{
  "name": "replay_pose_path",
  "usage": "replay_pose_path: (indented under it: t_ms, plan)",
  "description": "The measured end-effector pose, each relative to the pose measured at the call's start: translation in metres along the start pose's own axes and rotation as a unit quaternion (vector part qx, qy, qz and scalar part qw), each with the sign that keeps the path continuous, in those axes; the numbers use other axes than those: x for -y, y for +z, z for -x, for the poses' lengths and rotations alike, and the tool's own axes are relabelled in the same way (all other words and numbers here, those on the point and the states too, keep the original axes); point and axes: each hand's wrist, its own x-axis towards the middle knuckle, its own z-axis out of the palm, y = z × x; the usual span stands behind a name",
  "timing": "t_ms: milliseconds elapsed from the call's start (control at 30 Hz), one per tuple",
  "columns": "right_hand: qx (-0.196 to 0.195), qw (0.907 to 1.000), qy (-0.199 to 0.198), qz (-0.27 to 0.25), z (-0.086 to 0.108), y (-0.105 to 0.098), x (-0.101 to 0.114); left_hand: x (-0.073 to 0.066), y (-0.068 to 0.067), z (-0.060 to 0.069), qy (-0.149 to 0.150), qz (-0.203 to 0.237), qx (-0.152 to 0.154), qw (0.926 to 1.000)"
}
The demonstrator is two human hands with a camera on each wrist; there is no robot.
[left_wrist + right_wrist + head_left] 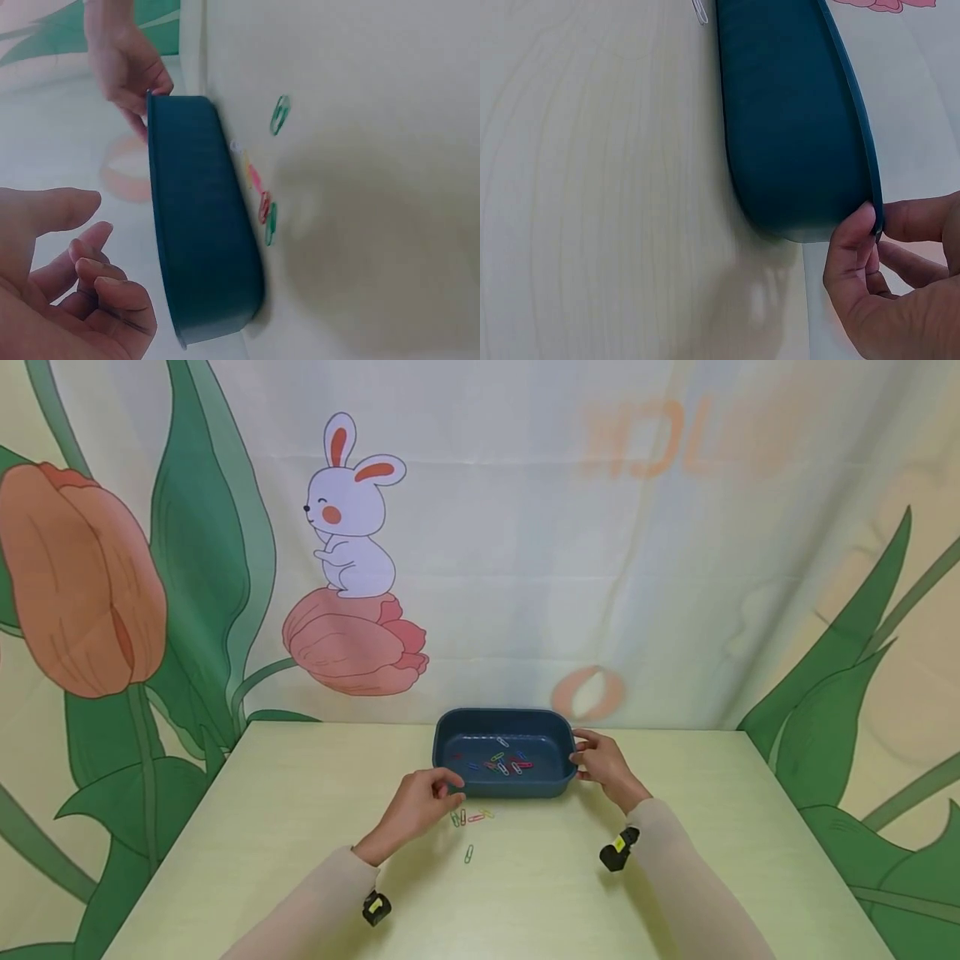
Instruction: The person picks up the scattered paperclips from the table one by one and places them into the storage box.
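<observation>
A dark blue plastic basin [510, 788] stands on the table with several coloured paper clips [504, 768] scattered on its floor. My right hand [604, 765] pinches the basin's right rim; in the right wrist view the thumb [855, 229] lies against the outer wall. My left hand [423, 802] hovers by the near left corner of the basin. In the left wrist view its fingers [124, 296] are loosely curled, the thumb stands apart from them, and I see nothing held. Before the basin lie a green paper clip [468, 854] and a small group of red, pink, yellow and green ones.
The pale wood-grain table [525, 893] ends at the back against a hanging cloth [510, 568] printed with a rabbit and tulips. The basin stands close to that back edge. A small black device [377, 908] hangs at the left wrist, another [618, 850] at the right.
</observation>
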Motion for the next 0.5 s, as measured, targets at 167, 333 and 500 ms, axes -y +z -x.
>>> replay_pose_path:
  t_ms: [167, 333, 500]
  plan:
    - [0.004, 1.0000, 0.001, -0.003, 0.001, -0.001, 0.002, 0.005, 0.005, 0.006, -0.002, -0.011, 0.007, 0.9999]
    - [0.005, 1.0000, 0.003, -0.004, 0.002, 0.000, 0.003, 0.011, 0.011, 0.012, 0.001, -0.021, 0.019, 0.9996]
    - [0.006, 1.0000, 0.001, -0.006, 0.003, 0.000, 0.002, 0.017, 0.017, 0.018, 0.009, -0.021, 0.036, 0.9991]
